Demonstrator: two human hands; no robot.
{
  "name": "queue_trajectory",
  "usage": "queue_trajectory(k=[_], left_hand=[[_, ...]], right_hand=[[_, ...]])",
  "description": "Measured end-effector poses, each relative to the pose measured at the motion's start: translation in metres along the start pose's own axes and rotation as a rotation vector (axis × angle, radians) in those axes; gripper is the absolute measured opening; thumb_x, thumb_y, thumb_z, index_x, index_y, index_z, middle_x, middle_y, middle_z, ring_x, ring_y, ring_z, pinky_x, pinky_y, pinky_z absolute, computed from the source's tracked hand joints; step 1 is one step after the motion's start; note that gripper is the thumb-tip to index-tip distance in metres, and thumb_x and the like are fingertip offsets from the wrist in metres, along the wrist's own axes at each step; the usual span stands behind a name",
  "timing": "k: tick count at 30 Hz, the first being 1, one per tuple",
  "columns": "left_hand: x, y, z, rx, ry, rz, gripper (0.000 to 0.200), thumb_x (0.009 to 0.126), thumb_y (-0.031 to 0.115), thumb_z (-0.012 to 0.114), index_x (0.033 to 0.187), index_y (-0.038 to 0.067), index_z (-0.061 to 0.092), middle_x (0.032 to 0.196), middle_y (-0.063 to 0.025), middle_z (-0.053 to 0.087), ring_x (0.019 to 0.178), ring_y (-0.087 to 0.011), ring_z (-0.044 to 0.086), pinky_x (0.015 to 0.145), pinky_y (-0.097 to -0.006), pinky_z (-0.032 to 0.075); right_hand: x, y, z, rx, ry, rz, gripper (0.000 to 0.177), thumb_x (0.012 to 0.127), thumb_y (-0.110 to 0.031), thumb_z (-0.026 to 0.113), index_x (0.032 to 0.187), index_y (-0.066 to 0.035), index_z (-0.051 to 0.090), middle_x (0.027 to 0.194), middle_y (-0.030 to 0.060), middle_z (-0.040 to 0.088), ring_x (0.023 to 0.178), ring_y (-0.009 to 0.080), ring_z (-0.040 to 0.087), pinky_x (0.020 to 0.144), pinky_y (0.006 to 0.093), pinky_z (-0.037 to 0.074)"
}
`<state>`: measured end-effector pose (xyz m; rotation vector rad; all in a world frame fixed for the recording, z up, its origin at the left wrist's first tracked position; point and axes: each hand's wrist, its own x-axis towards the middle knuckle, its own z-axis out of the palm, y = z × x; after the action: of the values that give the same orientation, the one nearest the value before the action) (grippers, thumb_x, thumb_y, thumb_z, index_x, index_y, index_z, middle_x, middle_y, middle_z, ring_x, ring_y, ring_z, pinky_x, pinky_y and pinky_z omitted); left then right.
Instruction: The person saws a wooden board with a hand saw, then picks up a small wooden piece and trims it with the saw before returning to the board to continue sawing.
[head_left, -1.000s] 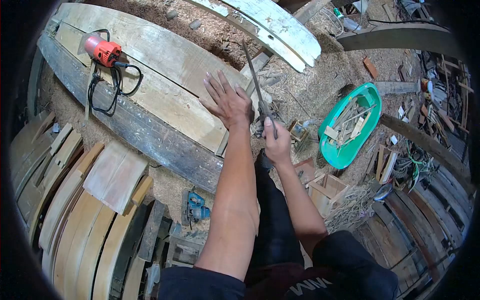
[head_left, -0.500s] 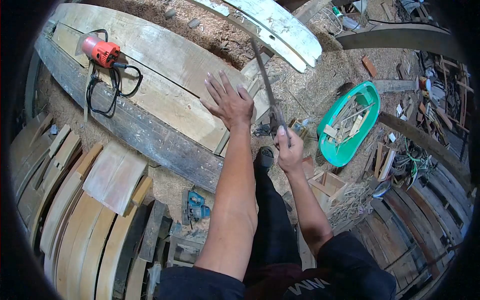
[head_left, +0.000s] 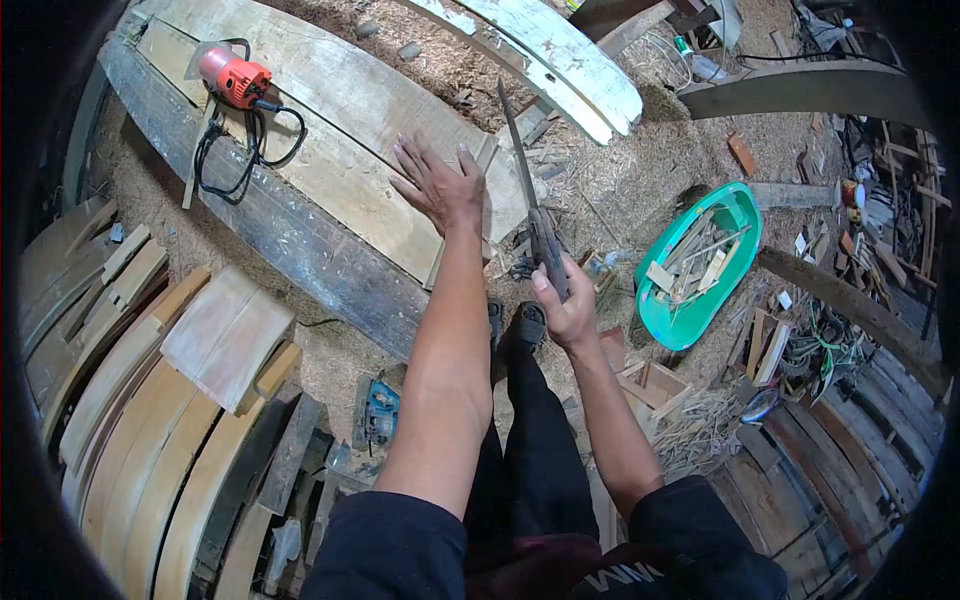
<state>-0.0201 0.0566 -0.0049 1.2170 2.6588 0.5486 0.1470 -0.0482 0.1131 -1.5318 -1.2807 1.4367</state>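
My left hand (head_left: 440, 187) lies flat with spread fingers on the pale wooden plank (head_left: 330, 195), close to its near right end. My right hand (head_left: 568, 308) is wrapped round the grip of a handsaw (head_left: 524, 165). The saw is seen nearly edge-on, its long dark blade pointing away from me and slightly left, past the plank's end. Most of the grip is hidden in my palm.
A red power tool (head_left: 236, 77) with a black cord rests on the planks. Right of me stands a green tub (head_left: 742, 262) of wood offcuts. A blue power tool (head_left: 377, 412) is on the floor, beside stacked curved boards (head_left: 150, 450). Sawdust and scraps cover the ground.
The camera view has turned slightly. The saw and my right hand have shifted a little left in view, with more of the saw's side showing. My left hand stays flat on the plank.
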Motion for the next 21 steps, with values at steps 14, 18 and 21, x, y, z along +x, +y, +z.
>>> queue_trajectory(k=[14, 18, 21], left_hand=[[0.012, 0.020, 0.006, 0.118, 0.072, -0.131, 0.075, 0.095, 0.047, 0.048, 0.154, 0.007, 0.026, 0.164, -0.0140, 0.019, 0.152, -0.0280, 0.013, 0.120, -0.0577, 0.009], [0.013, 0.022, 0.002, 0.135, 0.050, -0.132, 0.075, 0.095, 0.047, 0.046, 0.154, 0.006, 0.026, 0.164, -0.0144, 0.018, 0.152, -0.0288, 0.013, 0.120, -0.0573, 0.009], [0.012, 0.023, 0.001, 0.144, 0.031, -0.135, 0.076, 0.094, 0.046, 0.045, 0.154, 0.004, 0.025, 0.164, -0.0153, 0.019, 0.153, -0.0302, 0.012, 0.120, -0.0571, 0.008]], right_hand=[[0.000, -0.004, 0.003, -0.142, 0.048, 0.010, 0.029, 0.095, -0.023, 0.060, 0.077, -0.001, 0.056, 0.057, 0.0066, 0.045, 0.053, 0.0121, 0.044, 0.050, 0.0326, 0.038], [0.009, -0.007, 0.007, -0.188, 0.056, 0.025, 0.030, 0.095, -0.023, 0.059, 0.075, -0.001, 0.055, 0.057, 0.0076, 0.045, 0.053, 0.0124, 0.044, 0.050, 0.0327, 0.037], [0.004, -0.005, 0.010, -0.186, 0.061, 0.020, 0.031, 0.095, -0.023, 0.060, 0.074, -0.001, 0.054, 0.055, 0.0079, 0.044, 0.052, 0.0123, 0.043, 0.049, 0.0338, 0.036]])
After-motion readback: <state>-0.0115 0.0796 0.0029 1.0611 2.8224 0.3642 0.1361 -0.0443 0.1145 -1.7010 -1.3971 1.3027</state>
